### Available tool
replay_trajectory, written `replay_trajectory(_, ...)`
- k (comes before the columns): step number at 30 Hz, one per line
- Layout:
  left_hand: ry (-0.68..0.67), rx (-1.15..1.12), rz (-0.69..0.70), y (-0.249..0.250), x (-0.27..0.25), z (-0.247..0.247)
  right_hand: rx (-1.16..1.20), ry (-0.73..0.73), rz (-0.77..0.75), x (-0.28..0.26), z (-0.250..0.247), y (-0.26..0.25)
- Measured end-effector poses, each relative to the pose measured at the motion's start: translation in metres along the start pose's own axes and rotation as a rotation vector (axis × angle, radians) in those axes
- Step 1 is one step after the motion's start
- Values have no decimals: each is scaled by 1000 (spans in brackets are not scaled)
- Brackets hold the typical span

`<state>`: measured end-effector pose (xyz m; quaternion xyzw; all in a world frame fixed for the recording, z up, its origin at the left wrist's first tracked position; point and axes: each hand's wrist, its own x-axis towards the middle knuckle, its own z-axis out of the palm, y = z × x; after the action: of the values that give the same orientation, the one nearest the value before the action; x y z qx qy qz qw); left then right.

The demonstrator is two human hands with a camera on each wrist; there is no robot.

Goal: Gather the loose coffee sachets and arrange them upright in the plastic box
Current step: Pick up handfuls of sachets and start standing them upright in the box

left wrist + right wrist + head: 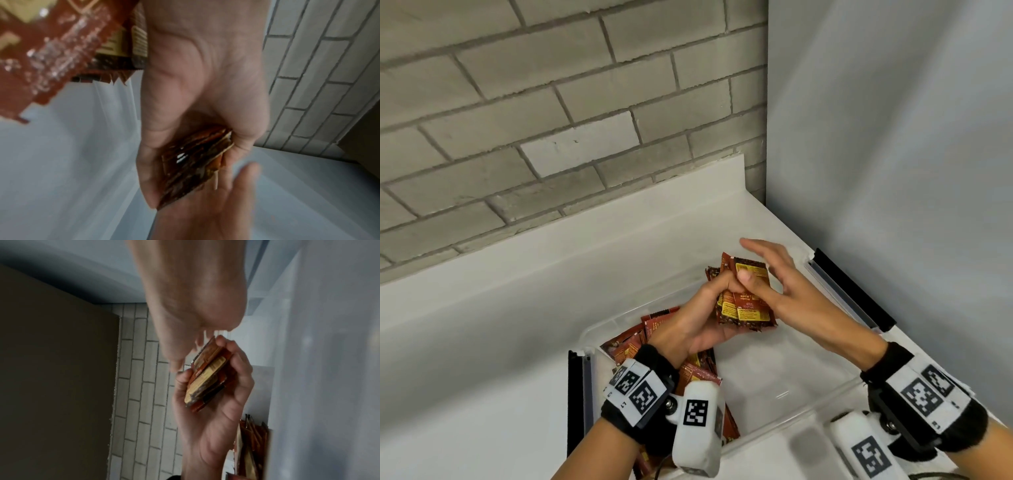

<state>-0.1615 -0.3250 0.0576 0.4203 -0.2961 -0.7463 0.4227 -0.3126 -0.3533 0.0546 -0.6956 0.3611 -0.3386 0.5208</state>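
Note:
My left hand (717,294) grips a stack of brown and yellow coffee sachets (746,305), held upright above the clear plastic box (784,377). My right hand (763,270) is open; its thumb presses on the front sachet and its fingers spread beside the stack. More sachets (637,339) lean in the box's left end, partly hidden by my left wrist. In the left wrist view the fingers curl round the stack (193,167), with the right palm (222,211) just under it. The right wrist view shows the held stack (207,378) edge-on and the boxed sachets (251,444).
The box sits on a white counter (517,325) in a corner. A grey brick wall (551,120) stands behind, and a white panel (893,154) closes the right side. Black latches (854,291) (576,394) flank the box's ends. The box's right half holds no sachets.

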Motion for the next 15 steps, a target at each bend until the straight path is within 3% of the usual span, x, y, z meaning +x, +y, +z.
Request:
replay_trajectory(2, -2, 12, -30, -1, 1, 2, 23, -146, -40, -4, 2, 0)
replay_trajectory(5, -15, 25, -67, -3, 0, 4, -50, -300, 29, -7, 7, 2)
replay_trajectory(8, -12, 70, -83, -3, -3, 8, -156, -222, 48, -7, 10, 4)
replay_trajectory(15, -64, 54, -118, -1, -5, 14, -41, -191, -20, -8, 8, 2)
